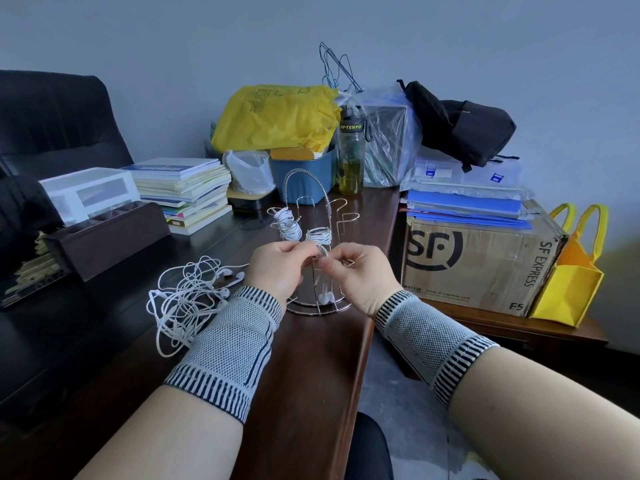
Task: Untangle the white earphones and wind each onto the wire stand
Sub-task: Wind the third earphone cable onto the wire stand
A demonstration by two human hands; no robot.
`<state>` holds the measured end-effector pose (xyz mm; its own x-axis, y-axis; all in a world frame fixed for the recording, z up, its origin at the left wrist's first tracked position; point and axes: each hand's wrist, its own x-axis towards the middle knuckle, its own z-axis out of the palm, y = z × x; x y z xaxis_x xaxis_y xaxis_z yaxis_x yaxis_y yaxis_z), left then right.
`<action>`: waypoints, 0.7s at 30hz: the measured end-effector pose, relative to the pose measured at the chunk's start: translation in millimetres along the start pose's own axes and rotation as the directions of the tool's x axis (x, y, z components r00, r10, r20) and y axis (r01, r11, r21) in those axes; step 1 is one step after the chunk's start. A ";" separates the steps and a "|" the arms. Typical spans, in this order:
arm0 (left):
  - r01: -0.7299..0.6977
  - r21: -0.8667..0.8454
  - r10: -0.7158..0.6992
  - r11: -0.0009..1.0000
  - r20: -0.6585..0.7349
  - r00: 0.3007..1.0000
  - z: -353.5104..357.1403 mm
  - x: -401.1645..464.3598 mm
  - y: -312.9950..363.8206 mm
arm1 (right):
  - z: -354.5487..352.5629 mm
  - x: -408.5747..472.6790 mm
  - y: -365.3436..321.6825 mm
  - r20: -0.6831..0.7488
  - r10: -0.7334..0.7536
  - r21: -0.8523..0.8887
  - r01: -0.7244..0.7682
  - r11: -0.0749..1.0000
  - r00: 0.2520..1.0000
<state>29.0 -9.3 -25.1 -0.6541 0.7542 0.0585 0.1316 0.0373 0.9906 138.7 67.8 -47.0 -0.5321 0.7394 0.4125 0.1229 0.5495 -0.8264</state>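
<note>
A chrome wire stand (304, 188) rises from the dark wooden desk (311, 358) near its right edge. Two of its hooks carry wound white earphones: one coil (287, 223) at the left, another coil (318, 236) in the middle. My left hand (273, 271) and my right hand (360, 275) meet in front of the stand and pinch a white earphone cable (321, 252) at a lower hook. Its earbuds (325, 297) hang down inside the stand's base ring. A tangle of white earphones (187, 296) lies on the desk left of my left wrist.
Behind the stand are a blue bin (304, 168), a green bottle (350, 154), a yellow bag (277, 116) and a stack of books (187, 192). A dark wooden box (107, 237) sits at the left. A cardboard carton (478, 261) stands right of the desk.
</note>
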 end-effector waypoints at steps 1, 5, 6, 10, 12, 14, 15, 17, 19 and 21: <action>-0.007 0.007 0.007 1.000 -0.030 1.000 0.3 1.1 -2.5 | -1.8 0.8 0.8 -0.013 0.044 0.052 -0.043 0.998 0.999; -0.071 0.028 0.075 0.997 -0.148 0.986 6.4 6.8 -15.8 | -5.8 3.6 1.8 -0.072 0.158 0.197 -0.142 0.970 0.985; -0.098 0.038 0.103 0.994 -0.167 0.981 9.2 6.4 -17.4 | -5.8 4.4 2.5 -0.085 0.171 0.223 -0.148 0.963 0.982; -0.168 0.137 0.192 0.976 -0.181 0.965 18.2 1.0 -19.9 | -5.3 5.8 6.1 -0.125 0.189 0.248 -0.154 0.957 0.974; -0.213 0.123 0.232 0.969 -0.168 0.958 21.4 -0.3 -20.0 | -6.0 6.6 6.3 -0.119 0.186 0.227 -0.156 0.961 0.975; -0.200 0.030 0.203 0.979 -0.153 0.967 25.1 -4.0 -17.8 | -7.1 6.8 5.3 -0.106 0.184 0.198 -0.160 0.967 0.977; -0.169 -0.042 0.161 0.985 -0.148 0.976 26.4 -5.4 -16.9 | -8.0 6.8 4.3 -0.101 0.187 0.186 -0.166 0.968 0.977; -0.095 -0.191 0.068 0.977 -0.142 0.988 29.5 -4.2 -18.1 | -9.7 6.9 3.6 -0.095 0.205 0.194 -0.184 0.964 0.974; -0.056 -0.264 0.016 0.963 -0.152 0.988 30.9 -1.0 -19.8 | -9.5 7.6 3.7 -0.101 0.246 0.261 -0.213 0.941 0.964; -0.017 -0.304 -0.031 0.953 -0.154 0.988 32.0 1.9 -20.8 | -8.5 9.5 5.4 -0.113 0.299 0.317 -0.251 0.914 0.947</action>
<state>48.9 12.4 -49.5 -0.7648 0.6427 0.0458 -0.0897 -0.1765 0.9802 141.5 81.0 -44.2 -0.3729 0.9089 0.1866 -0.0197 0.1933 -0.9809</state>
